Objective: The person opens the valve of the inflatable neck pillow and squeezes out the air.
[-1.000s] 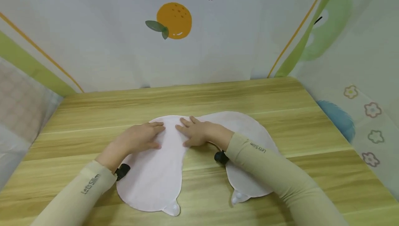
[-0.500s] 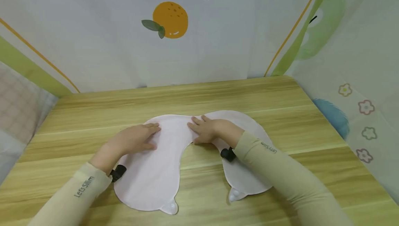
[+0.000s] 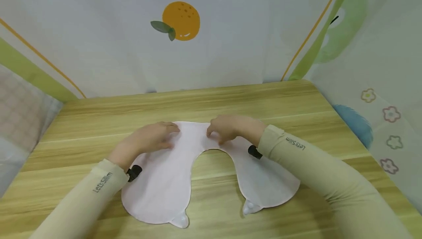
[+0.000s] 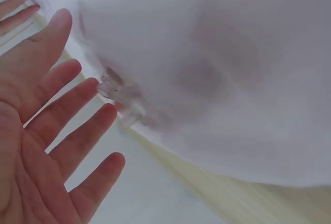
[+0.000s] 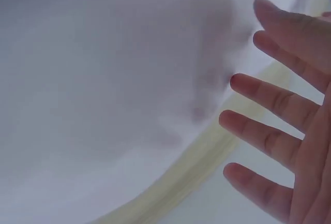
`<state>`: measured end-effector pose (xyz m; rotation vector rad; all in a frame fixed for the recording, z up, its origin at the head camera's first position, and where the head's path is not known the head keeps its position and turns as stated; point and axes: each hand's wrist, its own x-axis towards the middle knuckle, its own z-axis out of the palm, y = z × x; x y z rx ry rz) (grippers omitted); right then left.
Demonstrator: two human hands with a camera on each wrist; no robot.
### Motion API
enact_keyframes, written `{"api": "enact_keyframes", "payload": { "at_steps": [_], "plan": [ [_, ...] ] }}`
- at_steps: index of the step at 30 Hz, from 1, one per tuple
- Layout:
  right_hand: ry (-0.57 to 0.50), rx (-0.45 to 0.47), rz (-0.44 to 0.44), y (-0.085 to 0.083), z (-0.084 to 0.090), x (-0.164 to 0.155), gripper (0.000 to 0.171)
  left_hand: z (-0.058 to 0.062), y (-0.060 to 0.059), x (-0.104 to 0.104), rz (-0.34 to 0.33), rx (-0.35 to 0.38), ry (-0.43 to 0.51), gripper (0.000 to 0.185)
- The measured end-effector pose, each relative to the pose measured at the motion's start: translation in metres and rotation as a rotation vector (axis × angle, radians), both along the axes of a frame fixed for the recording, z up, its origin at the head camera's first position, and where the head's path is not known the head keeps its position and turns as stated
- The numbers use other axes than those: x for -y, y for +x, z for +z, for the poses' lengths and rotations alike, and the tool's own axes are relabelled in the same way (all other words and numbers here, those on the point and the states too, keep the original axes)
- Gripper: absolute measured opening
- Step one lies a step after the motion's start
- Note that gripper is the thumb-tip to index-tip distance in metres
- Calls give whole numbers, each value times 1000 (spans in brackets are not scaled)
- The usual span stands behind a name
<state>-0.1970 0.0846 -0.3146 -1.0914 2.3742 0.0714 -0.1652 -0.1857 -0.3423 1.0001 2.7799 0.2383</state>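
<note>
Head view: both hands flat on bib, table edges well apart

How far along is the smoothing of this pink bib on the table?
Done: the pink bib lies spread flat on the wooden table, both lobes open and its snap tabs unfastened. In hand: the left hand rests flat with straight fingers on the neck band, while the right hand is raised, fingers bent down onto it. Left: probably any folding; no fold shows.
</note>
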Motion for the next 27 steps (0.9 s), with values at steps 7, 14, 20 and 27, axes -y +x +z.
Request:
{"api": "enact_keyframes", "payload": {
  "at_steps": [7,14,20,27],
  "plan": [
    [55,-57,-29,1,-13,-12,50,-4,0,4,31,45,-31,49],
    [33,-90,-49,3,-19,-39,50,-1,6,15,97,76,-47,56],
    [-65,-122,-3,7,-25,-76,62,-2,11,22,134,105,-24,58],
    [-180,-161,42,12,-35,-108,63,-2,15,27,153,114,-21,58]
  ]
}}
